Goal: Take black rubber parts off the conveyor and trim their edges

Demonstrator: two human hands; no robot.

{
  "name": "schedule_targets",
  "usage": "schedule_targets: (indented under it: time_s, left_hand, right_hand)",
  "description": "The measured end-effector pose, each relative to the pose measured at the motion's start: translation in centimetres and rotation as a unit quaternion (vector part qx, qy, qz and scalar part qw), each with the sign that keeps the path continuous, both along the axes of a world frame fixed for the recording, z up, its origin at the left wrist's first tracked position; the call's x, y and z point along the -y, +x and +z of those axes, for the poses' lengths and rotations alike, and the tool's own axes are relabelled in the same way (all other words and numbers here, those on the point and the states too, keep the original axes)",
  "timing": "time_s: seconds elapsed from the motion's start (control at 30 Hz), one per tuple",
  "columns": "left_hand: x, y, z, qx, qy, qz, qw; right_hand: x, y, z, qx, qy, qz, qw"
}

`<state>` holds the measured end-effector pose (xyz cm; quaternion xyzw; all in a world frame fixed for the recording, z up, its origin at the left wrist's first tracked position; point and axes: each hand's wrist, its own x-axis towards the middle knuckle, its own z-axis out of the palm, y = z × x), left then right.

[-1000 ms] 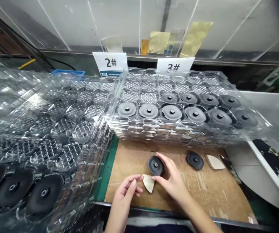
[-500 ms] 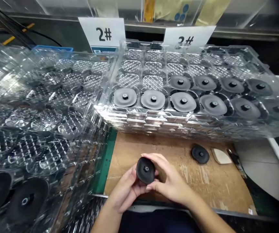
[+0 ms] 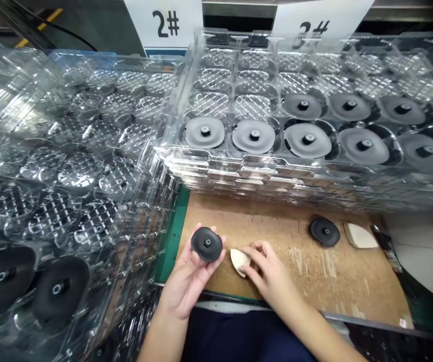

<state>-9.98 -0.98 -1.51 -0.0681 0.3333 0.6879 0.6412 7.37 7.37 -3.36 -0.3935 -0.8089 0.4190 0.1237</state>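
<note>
Cradling a black disc [image 3: 206, 244] on its palm, the left hand [image 3: 186, 286] has its fingers [image 3: 221, 257] spread around the rim. The right hand [image 3: 272, 269] presses its fingers [image 3: 257, 251] together on a cream wedge [image 3: 239, 261] on the cardboard sheet [image 3: 352, 284], with a second black disc [image 3: 325, 232] and second cream wedge [image 3: 359, 236] nearby, below clear plastic trays [image 3: 254, 173] of grey discs [image 3: 254, 136].

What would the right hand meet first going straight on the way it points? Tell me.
The pale wedge-shaped piece. The fingertips of the right hand already seem to touch it, though depth is hard to judge from this view.
</note>
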Motion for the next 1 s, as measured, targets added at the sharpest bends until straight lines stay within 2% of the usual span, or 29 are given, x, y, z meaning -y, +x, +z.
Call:
schedule_targets:
  time_s: [0.13,0.23,0.33,0.43,0.53,0.6,0.67,0.7,0.8,0.83,0.93,1.0]
  left_hand:
    - [0.1,0.1,0.5,-0.022,-0.003,0.028,0.999]
    - [0.0,0.3,1.1,-0.027,-0.002,0.034,0.999]
    - [-0.2,0.8,1.7,-0.047,-0.003,0.035,0.998]
    - [-0.6,1.8,2.3,-0.083,-0.011,0.037,0.996]
    - [-1.0,2.7,2.9,-0.079,-0.012,0.002,0.997]
    - [-1.0,3.1,3.4,-0.067,-0.017,-0.012,0.998]
    - [-1.1,3.3,3.8,-0.063,-0.031,-0.002,0.998]
    - [-1.1,3.3,4.0,-0.064,-0.038,0.004,0.997]
    - [-1.2,3.1,4.5,-0.061,-0.041,-0.001,0.997]
    - [-1.2,3.0,4.6,-0.056,-0.043,-0.009,0.997]
    - [-1.1,2.4,4.7,-0.045,-0.056,-0.014,0.997]
    - [-1.0,2.3,4.6,-0.043,-0.051,-0.001,0.998]
  right_hand:
    - [2.5,-0.1,-1.1,-0.029,0.004,0.056,0.998]
    - [1.9,-0.8,-0.3,-0.050,0.006,0.083,0.995]
    - [-0.4,-1.8,2.3,-0.062,0.016,0.032,0.997]
    - [-1.8,-3.0,6.2,-0.103,0.035,-0.017,0.994]
    - [-1.7,-3.9,9.5,-0.183,0.043,0.061,0.980]
    - [-1.3,-4.2,10.8,-0.160,0.004,0.126,0.979]
    - [-1.3,-4.4,11.2,-0.108,-0.027,0.156,0.981]
    - [-1.3,-4.5,11.2,-0.099,-0.018,0.155,0.983]
    - [-1.3,-4.9,11.1,-0.149,0.067,0.111,0.980]
    - [-1.2,-4.9,11.1,-0.166,0.072,0.113,0.977]
    - [-0.9,-4.6,11.4,-0.150,0.000,0.170,0.974]
    - [-1.0,-4.7,11.5,-0.126,-0.025,0.167,0.978]
